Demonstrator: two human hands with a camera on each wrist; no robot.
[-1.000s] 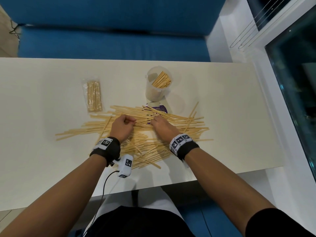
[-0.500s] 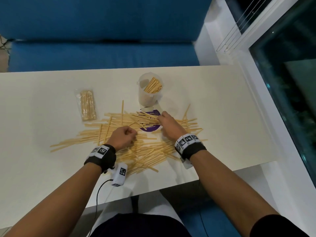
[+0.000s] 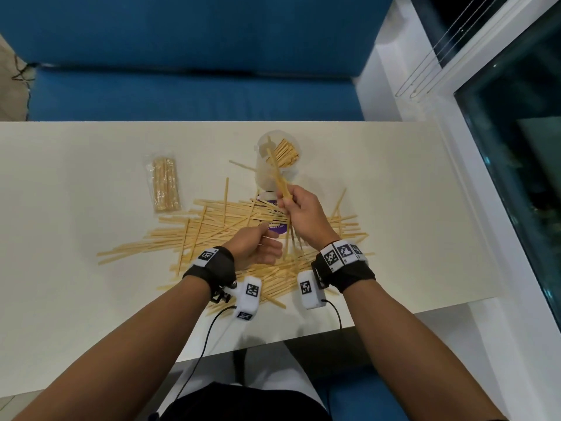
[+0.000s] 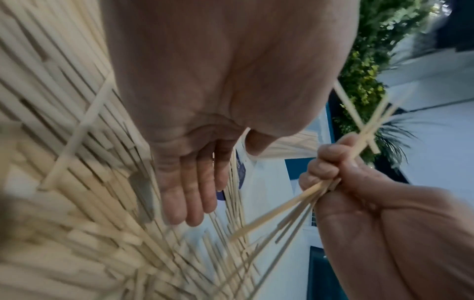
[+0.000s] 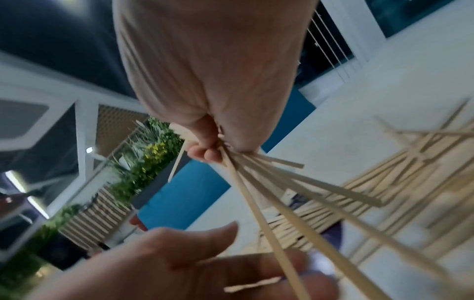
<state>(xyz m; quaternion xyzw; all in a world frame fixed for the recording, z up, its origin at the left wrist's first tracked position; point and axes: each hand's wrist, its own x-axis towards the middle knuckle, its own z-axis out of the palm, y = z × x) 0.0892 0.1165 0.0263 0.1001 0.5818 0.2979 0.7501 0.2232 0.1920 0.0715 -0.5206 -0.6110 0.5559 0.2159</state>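
Loose wooden sticks (image 3: pixel 212 235) lie heaped on the cream table (image 3: pixel 394 208). My right hand (image 3: pixel 299 212) grips a bundle of sticks (image 3: pixel 277 174) above the heap. The bundle stands steeply, and its upper ends lean toward a clear plastic cup (image 3: pixel 264 177) that holds more sticks. In the right wrist view the fingers (image 5: pixel 205 154) curl round the fanned bundle (image 5: pixel 307 182). My left hand (image 3: pixel 258 249) hovers just left of it over the heap. Its fingers (image 4: pixel 189 192) are nearly straight and hold nothing. A purple lid (image 3: pixel 277 236) lies partly buried under the sticks.
A sealed packet of sticks (image 3: pixel 164 183) lies to the left of the cup. A blue sofa (image 3: pixel 182 92) runs along the table's far side. A white frame and a dark window (image 3: pixel 516 147) stand to the right. The table's near edge is just below my wrists.
My right hand has closed on a bundle of sticks and lifted it off the heap, tilting it up toward the cup. My left hand has uncurled and risen slightly.
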